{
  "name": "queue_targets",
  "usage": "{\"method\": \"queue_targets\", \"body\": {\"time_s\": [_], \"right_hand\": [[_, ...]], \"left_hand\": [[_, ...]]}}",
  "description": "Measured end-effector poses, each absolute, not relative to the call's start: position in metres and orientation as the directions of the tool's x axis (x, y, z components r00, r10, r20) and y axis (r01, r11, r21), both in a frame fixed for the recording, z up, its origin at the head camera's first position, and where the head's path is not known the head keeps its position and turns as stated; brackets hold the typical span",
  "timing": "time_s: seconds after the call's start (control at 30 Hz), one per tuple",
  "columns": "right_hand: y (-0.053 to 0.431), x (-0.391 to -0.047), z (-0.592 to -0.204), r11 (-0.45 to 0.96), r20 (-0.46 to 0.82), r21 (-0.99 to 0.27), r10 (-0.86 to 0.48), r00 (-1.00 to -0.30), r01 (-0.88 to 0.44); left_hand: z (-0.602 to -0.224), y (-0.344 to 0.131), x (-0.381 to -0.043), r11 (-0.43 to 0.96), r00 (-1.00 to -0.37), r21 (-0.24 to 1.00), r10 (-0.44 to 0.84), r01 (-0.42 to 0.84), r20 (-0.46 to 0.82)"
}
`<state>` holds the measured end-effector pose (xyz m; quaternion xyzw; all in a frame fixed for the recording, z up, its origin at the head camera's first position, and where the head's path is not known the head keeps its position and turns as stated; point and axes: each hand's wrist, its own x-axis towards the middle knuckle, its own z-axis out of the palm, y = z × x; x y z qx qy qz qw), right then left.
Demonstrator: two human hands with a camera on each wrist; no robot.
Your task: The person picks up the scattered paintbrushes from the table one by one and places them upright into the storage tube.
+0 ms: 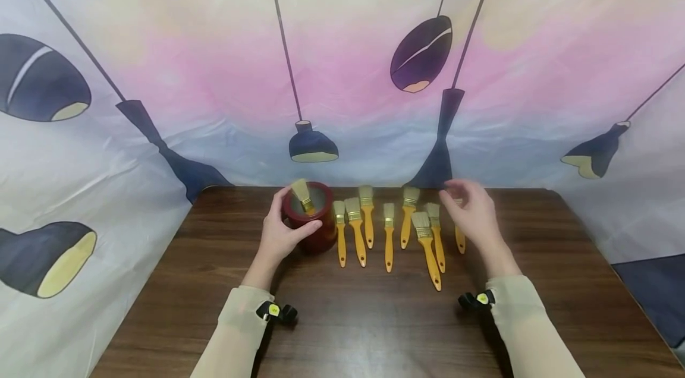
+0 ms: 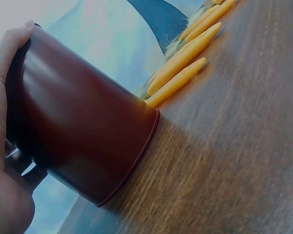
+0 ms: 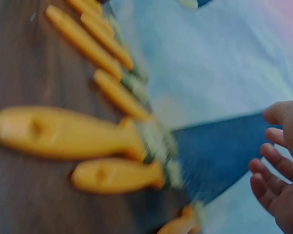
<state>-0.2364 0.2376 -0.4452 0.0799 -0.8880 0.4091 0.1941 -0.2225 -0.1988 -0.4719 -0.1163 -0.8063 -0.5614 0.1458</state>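
Observation:
My left hand (image 1: 278, 234) grips a dark red cylindrical pot (image 1: 322, 240) near its rim, thumb on the near side. In the left wrist view the pot (image 2: 88, 117) stands with its base on the table. One paintbrush (image 1: 302, 194) leans inside it, bristles up. My right hand (image 1: 473, 214) is raised above the right end of a row of paintbrushes, fingers loosely bent and holding nothing. Below it lies a yellow-handled paintbrush (image 1: 460, 238), partly hidden by the hand. In the right wrist view the hand (image 3: 288, 180) is apart from the brushes.
Several more paintbrushes of differing sizes lie between the pot and my right hand, bristles away from me; one large paintbrush (image 1: 428, 250) lies nearest. Everything rests on a dark wooden table (image 1: 374, 318). Behind its far edge hangs a cloth (image 1: 353, 69) printed with lamps.

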Motion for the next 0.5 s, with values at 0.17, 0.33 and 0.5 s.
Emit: {"method": "queue_targets", "body": {"time_s": [0.17, 0.33, 0.5], "right_hand": [[0.254, -0.232, -0.468, 0.670, 0.383, -0.707, 0.093, -0.919, -0.227], [0.262, -0.227, -0.482, 0.656, 0.314, -0.742, 0.161, -0.936, -0.136], [0.266, -0.224, -0.491, 0.652, 0.258, -0.755, 0.201, -0.945, -0.067]], "left_hand": [[-0.473, -0.200, -0.223, 0.337, -0.928, 0.871, 0.022, 0.357, 0.372], [-0.474, -0.199, -0.223, 0.328, -0.928, 0.874, 0.024, 0.358, 0.371], [-0.473, -0.200, -0.224, 0.330, -0.929, 0.874, 0.026, 0.356, 0.369]]}}
